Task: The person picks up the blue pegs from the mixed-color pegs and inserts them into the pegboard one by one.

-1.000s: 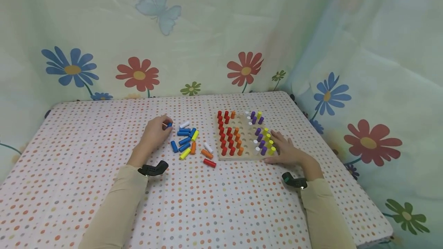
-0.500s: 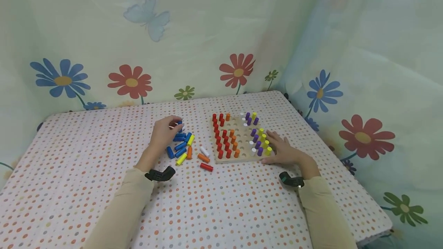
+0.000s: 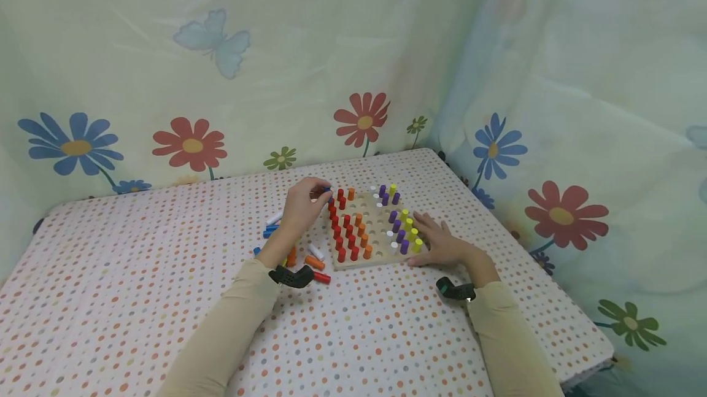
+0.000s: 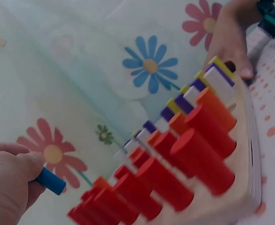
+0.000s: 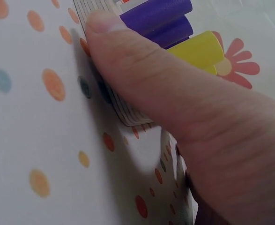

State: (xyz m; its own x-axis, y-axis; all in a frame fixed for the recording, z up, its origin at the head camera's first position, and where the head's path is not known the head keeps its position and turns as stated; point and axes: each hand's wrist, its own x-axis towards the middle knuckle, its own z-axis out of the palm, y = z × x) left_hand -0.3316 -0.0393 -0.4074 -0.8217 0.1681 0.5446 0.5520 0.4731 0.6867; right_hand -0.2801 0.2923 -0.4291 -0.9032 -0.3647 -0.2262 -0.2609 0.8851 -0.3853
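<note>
My left hand (image 3: 300,207) pinches a blue peg (image 4: 51,181) between thumb and fingers, at the far left corner of a wooden pegboard (image 3: 353,264). Its free end sticks out from the fingertips, tilted, beside the red pegs (image 4: 203,161). Red and orange pegs (image 3: 367,252) stand in rows on the board's left part; white, purple and yellow pegs (image 3: 417,246) stand on its right. Bare holes lie between the two groups. At the near right corner rests my right hand (image 3: 442,246), fingers spread along the side. Its thumb (image 5: 137,70) lies straight against the board's near edge.
Left of the board lie loose pegs, among them a white peg (image 3: 316,252), an orange peg (image 3: 314,262) and a red peg (image 3: 321,277). Several blue pegs (image 3: 270,231) are partly hidden behind my left forearm. A dotted cloth (image 3: 138,280) covers the table.
My left hand has carried the blue peg rightward, from beyond the loose pegs to the board's far left corner. My right hand stays at the board. The head view has shifted slightly.
</note>
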